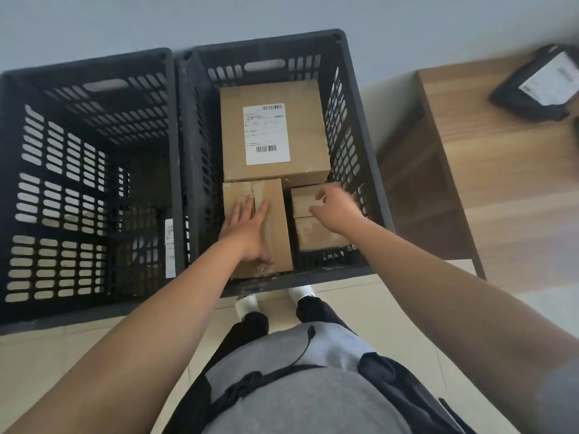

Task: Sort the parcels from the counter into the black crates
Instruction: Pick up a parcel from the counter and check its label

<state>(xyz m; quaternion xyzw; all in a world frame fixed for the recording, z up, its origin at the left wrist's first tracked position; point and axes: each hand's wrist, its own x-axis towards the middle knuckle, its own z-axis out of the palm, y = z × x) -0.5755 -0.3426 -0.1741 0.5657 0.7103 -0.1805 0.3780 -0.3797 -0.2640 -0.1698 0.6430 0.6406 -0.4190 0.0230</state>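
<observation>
Cardboard boxes fill right crate (354, 98): big labelled box (272, 133) at far end, taped box (275, 214) near left, small box (313, 227) near right. Left crate (169, 126) alongside, contents unclear through mesh. Left hand (247, 230) flat on taped box, fingers spread, pressing not gripping. Right hand (336, 208) loose, fingers curled over small box, nothing held. Next parcel, black bag (539, 86), lies on tabletop (488, 158), far right, well apart from both hands. Right hand nearer; bag's long axis runs diagonally toward tabletop's far corner. Likely reach: right hand, up and rightward.
</observation>
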